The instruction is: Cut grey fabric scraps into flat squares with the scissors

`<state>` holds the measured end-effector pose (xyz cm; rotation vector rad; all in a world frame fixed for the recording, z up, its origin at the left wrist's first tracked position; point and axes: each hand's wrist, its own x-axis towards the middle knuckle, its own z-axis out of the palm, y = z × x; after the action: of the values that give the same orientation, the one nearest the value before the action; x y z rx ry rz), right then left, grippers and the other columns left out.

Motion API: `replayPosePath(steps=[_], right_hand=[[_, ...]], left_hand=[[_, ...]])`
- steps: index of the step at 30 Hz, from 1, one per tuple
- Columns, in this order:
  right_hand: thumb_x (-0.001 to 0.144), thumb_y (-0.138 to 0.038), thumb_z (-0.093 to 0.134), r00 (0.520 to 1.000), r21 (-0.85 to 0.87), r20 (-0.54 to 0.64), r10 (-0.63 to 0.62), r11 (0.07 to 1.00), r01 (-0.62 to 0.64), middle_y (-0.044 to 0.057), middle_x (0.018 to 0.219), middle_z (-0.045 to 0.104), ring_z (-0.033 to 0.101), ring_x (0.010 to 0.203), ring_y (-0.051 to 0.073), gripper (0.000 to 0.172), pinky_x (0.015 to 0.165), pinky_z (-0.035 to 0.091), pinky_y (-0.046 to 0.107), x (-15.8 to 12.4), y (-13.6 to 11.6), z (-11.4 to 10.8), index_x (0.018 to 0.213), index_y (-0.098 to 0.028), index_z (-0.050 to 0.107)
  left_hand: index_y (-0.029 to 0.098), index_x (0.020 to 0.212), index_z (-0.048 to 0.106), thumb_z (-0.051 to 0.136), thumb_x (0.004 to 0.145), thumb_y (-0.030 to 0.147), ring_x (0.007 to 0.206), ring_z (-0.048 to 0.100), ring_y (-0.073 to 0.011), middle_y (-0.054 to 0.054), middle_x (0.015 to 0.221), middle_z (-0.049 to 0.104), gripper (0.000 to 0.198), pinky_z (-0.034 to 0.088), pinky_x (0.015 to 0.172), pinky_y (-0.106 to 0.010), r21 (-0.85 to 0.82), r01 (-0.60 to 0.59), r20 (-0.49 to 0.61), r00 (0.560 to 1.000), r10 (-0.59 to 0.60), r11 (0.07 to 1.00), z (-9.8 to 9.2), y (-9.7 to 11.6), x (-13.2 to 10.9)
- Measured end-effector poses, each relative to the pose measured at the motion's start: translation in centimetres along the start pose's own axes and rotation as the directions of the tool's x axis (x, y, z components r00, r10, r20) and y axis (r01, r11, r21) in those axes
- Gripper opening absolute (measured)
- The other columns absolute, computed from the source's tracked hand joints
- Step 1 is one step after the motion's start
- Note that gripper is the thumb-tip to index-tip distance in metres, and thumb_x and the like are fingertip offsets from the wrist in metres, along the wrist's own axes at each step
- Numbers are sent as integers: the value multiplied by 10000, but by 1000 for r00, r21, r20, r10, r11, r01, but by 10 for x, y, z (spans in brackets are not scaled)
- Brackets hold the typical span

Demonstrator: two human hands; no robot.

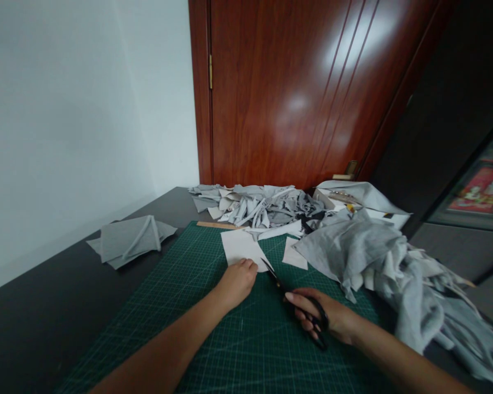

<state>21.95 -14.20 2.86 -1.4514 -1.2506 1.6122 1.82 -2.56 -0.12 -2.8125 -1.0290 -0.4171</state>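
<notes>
My left hand (237, 282) rests knuckles-up on the near edge of a white paper sheet (241, 247) that lies on the green cutting mat (197, 306); its fingers are curled and press the sheet down. My right hand (326, 320) grips black scissors (299, 306) by the handles. The blades point up and left, with their tips at the paper's right corner beside my left hand. A second, smaller white piece (294, 254) lies just right of the sheet.
A heap of grey fabric (378, 262) covers the mat's right side. More grey and white scraps (258, 205) pile up at the back by a wooden ruler (216, 225). Folded grey cloth (129, 238) lies on the dark table at left. A red-brown door (304, 93) stands behind.
</notes>
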Motion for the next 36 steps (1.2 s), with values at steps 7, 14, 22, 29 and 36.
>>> replayPosePath(steps=[7,14,22,29,36], right_hand=[[680,-749,648,982,119,151,114,984,-133,-51,604,530,532,504,102,608,440,571,273,-12,4,-11,886,-196,503],[693,-767,615,976,119,171,138,980,-160,-26,614,550,547,542,120,617,479,600,332,-7,1,-11,875,-195,470],[688,-771,616,978,134,178,111,982,-136,-28,595,546,543,523,114,623,481,595,324,-3,0,-13,847,-181,496],[715,-756,605,981,113,162,105,986,-124,-23,594,548,539,514,112,596,480,586,308,2,-4,-15,817,-178,499],[721,-751,602,986,83,136,99,990,-111,-38,582,534,525,499,106,594,462,569,284,9,-10,-12,837,-174,518]], left_hand=[[153,947,580,398,946,91,899,627,-211,-82,971,652,192,516,823,-338,-28,0,-34,999,-1,1000,1,1,-3],[164,922,567,432,918,106,856,629,-203,-69,931,649,147,520,800,-330,-72,-31,-31,999,29,997,-5,17,-9],[158,937,554,458,900,95,828,638,-205,-64,893,658,120,515,780,-318,-88,27,8,1000,-26,996,-12,23,-9],[169,928,547,472,879,100,852,638,-210,-63,896,658,113,514,793,-321,-80,-10,1,1000,10,997,-11,24,-11],[155,940,565,484,882,106,852,642,-218,-71,904,661,110,515,796,-325,-67,-35,9,999,36,997,-11,26,-11]])
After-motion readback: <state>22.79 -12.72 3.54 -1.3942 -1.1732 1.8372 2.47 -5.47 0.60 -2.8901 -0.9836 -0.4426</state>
